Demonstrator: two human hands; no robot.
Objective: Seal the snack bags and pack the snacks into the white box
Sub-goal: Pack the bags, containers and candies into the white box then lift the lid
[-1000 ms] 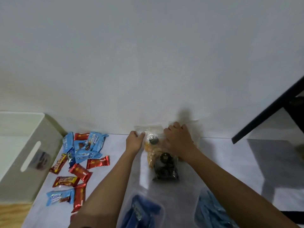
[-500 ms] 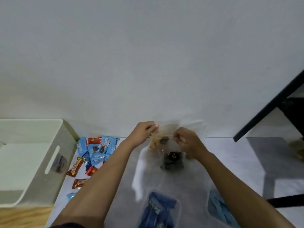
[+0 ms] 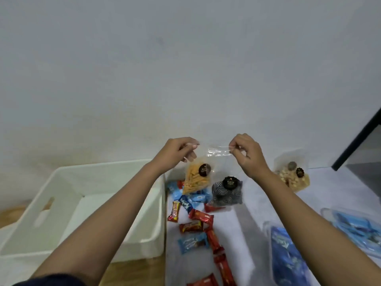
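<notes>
A clear zip bag (image 3: pixel 218 153) hangs in the air between my hands. Inside it are a packet of orange sticks (image 3: pixel 194 180) and a packet of black-and-white swirl snacks (image 3: pixel 226 195). My left hand (image 3: pixel 179 150) pinches the bag's top left corner. The top right corner is pinched by my right hand (image 3: pixel 246 153). The white box (image 3: pixel 86 170) stands at the left, open, with a handle slot in its side. Loose red and blue wrapped snacks (image 3: pixel 195 221) lie on the grey table beneath the bag.
Another clear bag of pale snacks (image 3: pixel 293 176) leans at the wall on the right. Two clear bags of blue packets (image 3: pixel 288 259) (image 3: pixel 356 228) lie at the lower right. A black bar (image 3: pixel 358 137) slants at the right edge. Wooden floor (image 3: pixel 134 271) shows below the box.
The bag lay on the table under both hands; now it is lifted and held by its top corners. The view has swung left, showing more of the white box.
</notes>
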